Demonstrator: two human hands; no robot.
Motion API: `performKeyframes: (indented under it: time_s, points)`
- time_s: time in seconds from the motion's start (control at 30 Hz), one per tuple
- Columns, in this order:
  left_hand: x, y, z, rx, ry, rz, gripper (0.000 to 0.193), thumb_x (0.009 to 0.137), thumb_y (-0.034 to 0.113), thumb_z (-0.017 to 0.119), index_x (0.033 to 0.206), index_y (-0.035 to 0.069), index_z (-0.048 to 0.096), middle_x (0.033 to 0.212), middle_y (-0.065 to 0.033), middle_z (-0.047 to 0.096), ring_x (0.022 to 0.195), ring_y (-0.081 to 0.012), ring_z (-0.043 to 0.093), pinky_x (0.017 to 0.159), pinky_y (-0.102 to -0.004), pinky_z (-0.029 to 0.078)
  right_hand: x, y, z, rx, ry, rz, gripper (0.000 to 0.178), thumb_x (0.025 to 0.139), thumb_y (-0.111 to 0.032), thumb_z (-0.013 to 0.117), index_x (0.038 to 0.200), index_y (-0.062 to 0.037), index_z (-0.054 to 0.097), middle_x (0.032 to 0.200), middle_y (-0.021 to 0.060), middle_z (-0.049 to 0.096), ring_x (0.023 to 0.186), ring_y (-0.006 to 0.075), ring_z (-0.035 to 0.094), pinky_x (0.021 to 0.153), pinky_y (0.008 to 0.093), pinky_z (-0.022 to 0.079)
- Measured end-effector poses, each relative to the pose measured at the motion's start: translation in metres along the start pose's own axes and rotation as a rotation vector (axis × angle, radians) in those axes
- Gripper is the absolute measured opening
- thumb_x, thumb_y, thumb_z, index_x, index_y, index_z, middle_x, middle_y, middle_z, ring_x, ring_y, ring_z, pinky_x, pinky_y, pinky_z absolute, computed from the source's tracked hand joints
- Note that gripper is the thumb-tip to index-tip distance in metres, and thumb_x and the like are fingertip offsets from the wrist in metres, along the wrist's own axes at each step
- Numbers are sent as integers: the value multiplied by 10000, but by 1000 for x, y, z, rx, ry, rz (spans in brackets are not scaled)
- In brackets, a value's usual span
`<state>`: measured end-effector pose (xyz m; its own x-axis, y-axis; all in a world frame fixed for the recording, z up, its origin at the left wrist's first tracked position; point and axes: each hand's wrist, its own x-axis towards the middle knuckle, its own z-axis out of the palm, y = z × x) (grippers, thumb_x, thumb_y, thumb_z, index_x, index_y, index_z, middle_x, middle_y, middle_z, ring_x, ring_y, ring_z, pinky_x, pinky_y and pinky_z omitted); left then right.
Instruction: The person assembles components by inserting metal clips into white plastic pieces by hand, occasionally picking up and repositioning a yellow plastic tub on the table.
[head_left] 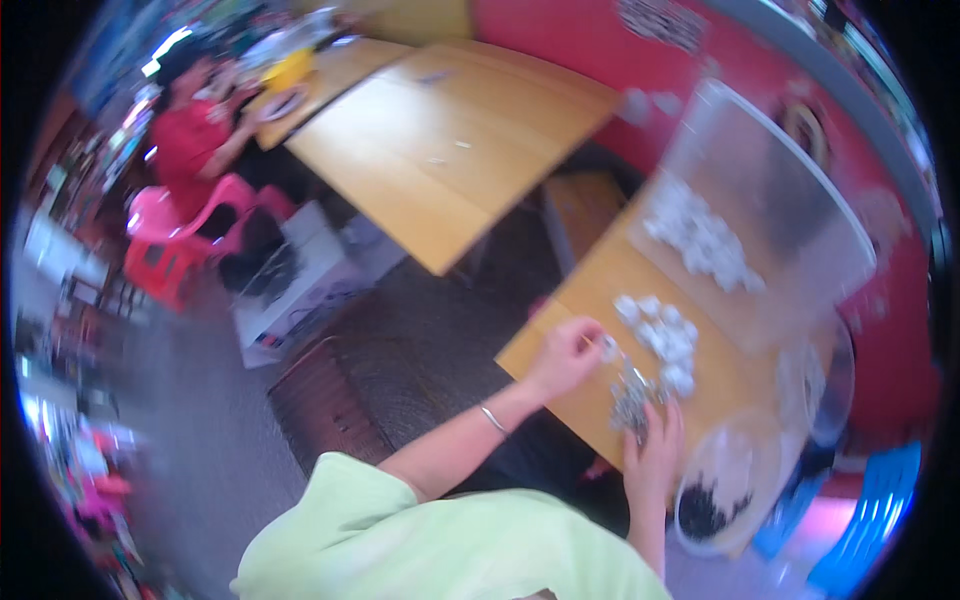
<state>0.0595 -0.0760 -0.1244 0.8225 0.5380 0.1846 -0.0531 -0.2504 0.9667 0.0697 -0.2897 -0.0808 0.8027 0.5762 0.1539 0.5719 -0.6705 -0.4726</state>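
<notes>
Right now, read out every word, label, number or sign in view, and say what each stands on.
No text is readable.
White carton: print on its side, too blurred to read.
Red wall: pale patch with marks, too blurred to call writing.
White pieces: too small to show any.

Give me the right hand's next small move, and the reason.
Probably pinch one piece from the silvery pile: the right hand has its fingers at that pile's edge, while the left hand appears to hold a small white piece nearby.
</notes>
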Motion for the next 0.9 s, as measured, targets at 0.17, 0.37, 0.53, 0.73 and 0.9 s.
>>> performKeyframes:
  time_s: [0.17,0.37,0.53,0.73,0.9]
  points:
    - [2,6,-2,-51,-38,-92,124,825,80,614,906,-14,606,802,-65,622,645,-100,589,565,-231,481,12,11,0,9,137,40,324,746,-67,638,1065,-66,580,1218,152,474,1140,339,442,962,412,353]
    - [3,4,6,-52,-92,-111,110,819,23,603,920,-20,596,808,-50,619,653,-80,590,568,-193,471,19,25,-1,67,275,29,173,733,-76,655,904,-75,630,1046,98,560,970,298,529,824,406,414]
    - [1,-2,4,-23,-88,-75,101,823,22,607,915,-18,600,795,-44,619,654,-75,587,551,-192,456,15,31,4,86,343,46,116,751,-88,648,863,-78,620,1000,89,558,941,280,531,805,397,418]
    - [0,6,6,-33,-114,-107,96,847,25,587,930,-22,593,793,-28,616,669,-59,569,562,-180,451,13,33,7,171,307,27,164,753,-172,662,887,-92,613,1026,77,548,996,266,511,841,396,394]
    - [-1,8,1,-82,-95,-154,93,866,52,577,929,-16,588,815,-32,624,710,-69,591,590,-183,473,14,28,3,152,270,8,211,726,-199,690,898,-102,614,1062,75,537,1024,274,495,851,405,381]
